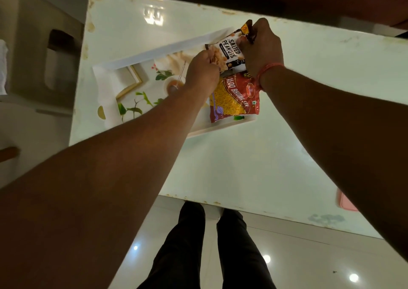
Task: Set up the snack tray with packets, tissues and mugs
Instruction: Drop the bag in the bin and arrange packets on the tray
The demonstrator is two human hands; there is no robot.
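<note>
At the far left a beige chair (39, 52) was seen standing on a glossy tiled floor (309, 266) in which ceiling lights were mirrored, close beside the left edge of a pale glass-topped table (242, 167). The table's rim was marked with rusty chips along its far and near edges. On the table a white tray (103, 83) printed with leaves and a teacup was laid at an angle, its left half bare. The left hand (202, 74) was curled shut, pinching the near-left corner of a salted peanuts packet (229, 51) held over the tray's far right part. The right hand (261, 50), with a red thread (268, 68) worn at the wrist, was closed on the packet's opposite, far-right end, so the packet was gripped by both hands. Just nearer, a red and yellow packet (234, 99) was lying flat in the tray's near right corner, its right edge overlapping the tray's rim. The tabletop nearer and to the right of the tray was left open, apart from a pink item (344, 202) partly hidden beside the right forearm. Dark trouser legs (192, 244) were seen below the table's near edge.
</note>
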